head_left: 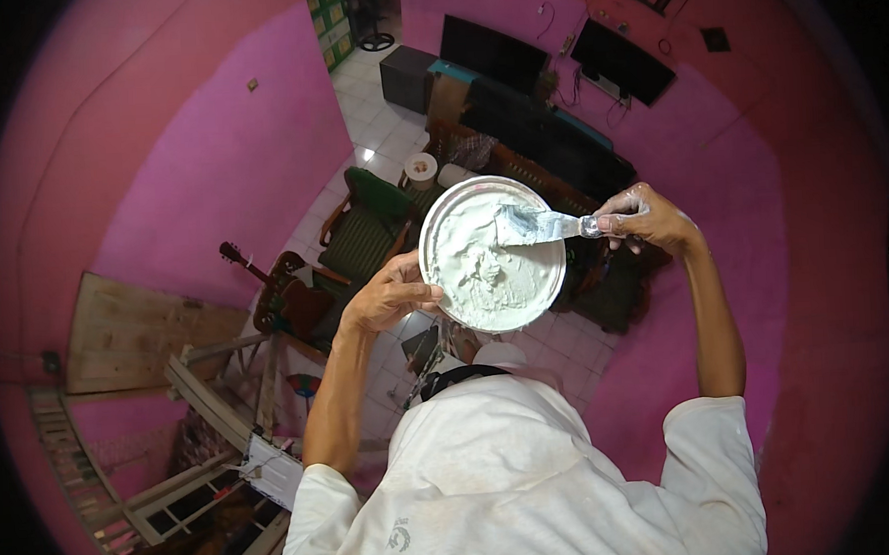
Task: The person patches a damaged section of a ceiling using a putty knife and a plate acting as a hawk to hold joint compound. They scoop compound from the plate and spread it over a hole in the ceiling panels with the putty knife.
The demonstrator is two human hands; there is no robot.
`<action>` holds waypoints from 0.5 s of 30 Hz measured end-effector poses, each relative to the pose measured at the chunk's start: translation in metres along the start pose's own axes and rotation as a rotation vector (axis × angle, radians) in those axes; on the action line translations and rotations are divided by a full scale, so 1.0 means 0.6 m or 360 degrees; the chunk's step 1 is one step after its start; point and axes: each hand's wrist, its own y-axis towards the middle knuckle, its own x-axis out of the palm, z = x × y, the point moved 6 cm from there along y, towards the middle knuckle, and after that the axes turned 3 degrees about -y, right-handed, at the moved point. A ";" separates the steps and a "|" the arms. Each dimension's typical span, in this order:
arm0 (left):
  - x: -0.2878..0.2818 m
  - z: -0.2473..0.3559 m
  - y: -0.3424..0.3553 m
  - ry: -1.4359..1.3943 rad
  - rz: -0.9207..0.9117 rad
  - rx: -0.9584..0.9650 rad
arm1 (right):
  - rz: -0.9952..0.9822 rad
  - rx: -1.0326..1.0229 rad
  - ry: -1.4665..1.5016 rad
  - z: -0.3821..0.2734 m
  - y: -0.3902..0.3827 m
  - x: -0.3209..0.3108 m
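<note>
In front of my chest is a round tub of white paste [484,281], thick and ridged on top. My left hand [396,294] grips the tub's left rim, the thumb over the edge and the fingers passing out of sight beneath. From the right, my right hand [645,221] pinches the end of a putty knife [541,225], its fingers smeared with white. The knife lies nearly level over the right half of the tub, its broad blade coated in paste and touching the paste's surface.
Well below lie the tiled floor, green-cushioned chairs [372,206], a guitar [256,266] and a white bucket [421,168]. Wooden framing [207,397] stands at lower left. Dark screens [621,59] are at the far wall. Pink walls [231,158] rise on both sides.
</note>
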 end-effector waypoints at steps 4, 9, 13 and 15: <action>0.007 0.015 0.006 0.0123 -0.0076 -0.0084 | -0.0205 -0.0032 -0.0147 -0.017 0.038 0.001; 0.009 0.018 0.009 0.0111 -0.0113 -0.0155 | -0.0345 -0.0115 -0.0191 -0.050 0.055 0.025; 0.003 0.000 0.002 -0.0029 0.0023 -0.0127 | -0.0280 -0.0323 -0.0282 -0.053 0.025 0.039; -0.006 -0.016 0.000 -0.0066 0.0054 -0.0015 | 0.0053 -0.0818 -0.0747 -0.076 -0.015 0.044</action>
